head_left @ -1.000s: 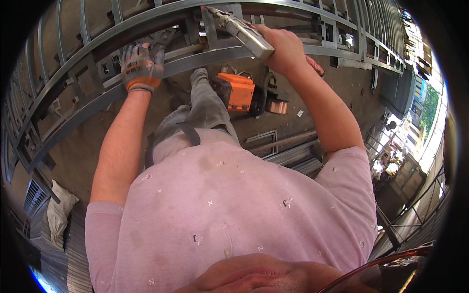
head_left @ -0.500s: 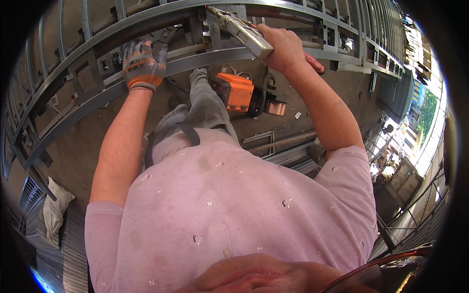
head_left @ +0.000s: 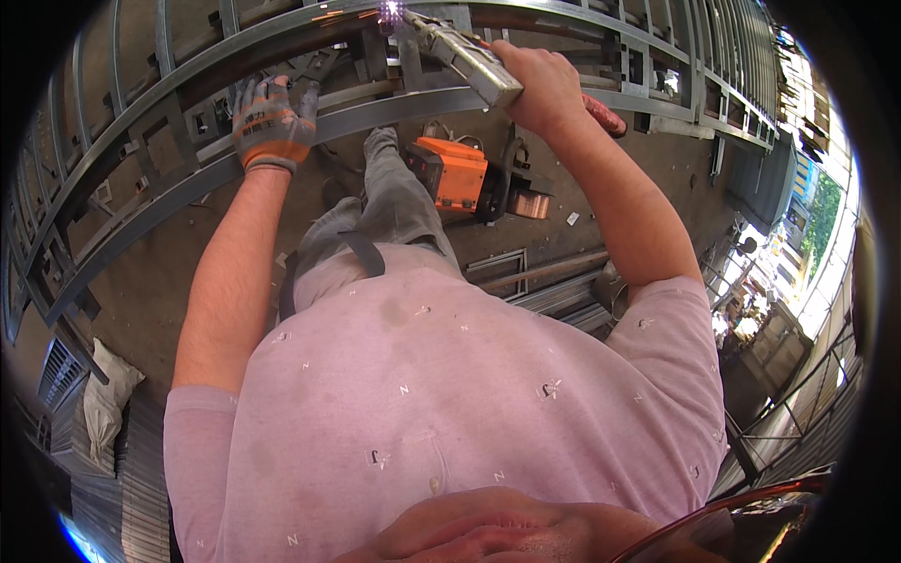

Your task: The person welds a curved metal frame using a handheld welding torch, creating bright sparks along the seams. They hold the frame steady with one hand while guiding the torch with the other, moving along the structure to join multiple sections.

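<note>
My right hand (head_left: pixel 546 86), bare, is wrapped round a welding gun (head_left: pixel 465 61) with a long pale metal body. A red handle end (head_left: pixel 603 116) sticks out behind that hand. At the gun's tip, a bright violet-white arc (head_left: pixel 390 11) burns against the upper rail of a grey steel frame (head_left: pixel 375 114), and orange sparks fly to the left. My left hand (head_left: pixel 274 127) wears a grey work glove with an orange cuff. It rests on the frame's lower bars, its fingers spread and pointing away from me.
An orange-and-black machine (head_left: pixel 450 175) stands on the floor below the frame, beside a spool of copper-coloured wire (head_left: pixel 528 205). Metal lengths (head_left: pixel 563 296) lie at my right side. A white sack (head_left: pixel 108 394) is at the far left. Upright bars run along the frame.
A bright arc and flying sparks have appeared at the welding gun's tip, where only a small red dot showed before. Both hands have hardly moved.
</note>
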`<state>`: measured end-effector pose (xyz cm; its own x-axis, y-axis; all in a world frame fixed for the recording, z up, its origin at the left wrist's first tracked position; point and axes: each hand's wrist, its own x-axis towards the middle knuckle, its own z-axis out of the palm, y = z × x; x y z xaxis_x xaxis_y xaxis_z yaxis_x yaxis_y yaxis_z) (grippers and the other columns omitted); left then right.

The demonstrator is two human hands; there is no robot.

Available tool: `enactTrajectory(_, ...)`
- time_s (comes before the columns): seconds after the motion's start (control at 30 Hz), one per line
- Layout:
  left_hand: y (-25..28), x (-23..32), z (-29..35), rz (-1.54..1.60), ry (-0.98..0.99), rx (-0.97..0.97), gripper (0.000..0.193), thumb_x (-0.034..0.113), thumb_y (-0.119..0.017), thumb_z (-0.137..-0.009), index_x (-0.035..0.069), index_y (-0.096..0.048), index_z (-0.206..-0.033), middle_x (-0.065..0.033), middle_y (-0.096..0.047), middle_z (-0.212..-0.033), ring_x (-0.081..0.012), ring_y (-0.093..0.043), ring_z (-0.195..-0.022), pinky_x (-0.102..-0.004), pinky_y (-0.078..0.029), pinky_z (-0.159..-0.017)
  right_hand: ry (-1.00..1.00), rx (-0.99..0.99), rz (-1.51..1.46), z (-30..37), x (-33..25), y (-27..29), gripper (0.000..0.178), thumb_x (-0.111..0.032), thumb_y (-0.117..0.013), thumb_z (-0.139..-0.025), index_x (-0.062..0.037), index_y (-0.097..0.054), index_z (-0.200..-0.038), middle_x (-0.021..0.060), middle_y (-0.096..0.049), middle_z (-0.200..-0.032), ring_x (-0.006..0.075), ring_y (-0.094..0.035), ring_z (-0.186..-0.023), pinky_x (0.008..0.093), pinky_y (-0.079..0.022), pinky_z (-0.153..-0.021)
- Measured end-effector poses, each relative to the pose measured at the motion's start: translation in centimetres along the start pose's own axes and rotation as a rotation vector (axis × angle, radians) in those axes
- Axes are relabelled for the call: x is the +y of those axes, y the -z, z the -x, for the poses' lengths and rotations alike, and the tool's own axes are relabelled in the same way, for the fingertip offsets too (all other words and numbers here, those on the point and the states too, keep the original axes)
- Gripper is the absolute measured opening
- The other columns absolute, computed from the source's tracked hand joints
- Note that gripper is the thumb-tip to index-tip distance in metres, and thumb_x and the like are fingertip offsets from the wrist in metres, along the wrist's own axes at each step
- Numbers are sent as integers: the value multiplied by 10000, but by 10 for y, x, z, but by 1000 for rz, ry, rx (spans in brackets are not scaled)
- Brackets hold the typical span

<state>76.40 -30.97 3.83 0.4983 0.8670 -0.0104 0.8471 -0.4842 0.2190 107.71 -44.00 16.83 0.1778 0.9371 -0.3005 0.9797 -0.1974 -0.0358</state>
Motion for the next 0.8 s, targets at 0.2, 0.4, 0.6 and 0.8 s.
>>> enactTrajectory(0.2,-3,-1,1,2,6,8,465,462,-646,-927,129,-683,-1248,-141,-694,-1270,-370,-612,-1238,-505,-450,-1086,8,0,35,1,2,-2,392,-203,-722,-818,-196,-659,-1204,107,-749,-948,329,-716,-970,480,-534,-834)
enactTrajectory(0.4,2,1,0,-7,2,0,476,480,-648,-929,126,-688,-1245,-146,-697,-1265,-375,-621,-1226,-498,-457,-1079,12,12,32,2,3,1,381,-203,-717,-819,-181,-655,-1195,114,-748,-960,348,-710,-976,493,-539,-843)
enactTrajectory(0.6,-2,-1,0,-17,5,-1,471,479,-640,-933,129,-691,-1245,-144,-697,-1267,-374,-625,-1220,-495,-458,-1076,2,-7,39,1,6,3,374,-208,-719,-818,-184,-656,-1186,111,-749,-966,348,-710,-977,491,-544,-847)
enactTrajectory(0.8,-1,-1,-2,-27,4,-25,479,501,-617,-942,153,-679,-1266,-127,-694,-1280,-366,-621,-1230,-498,-449,-1081,-16,-38,81,1,7,4,408,-230,-740,-817,-199,-662,-1216,90,-753,-978,307,-722,-990,467,-548,-858)
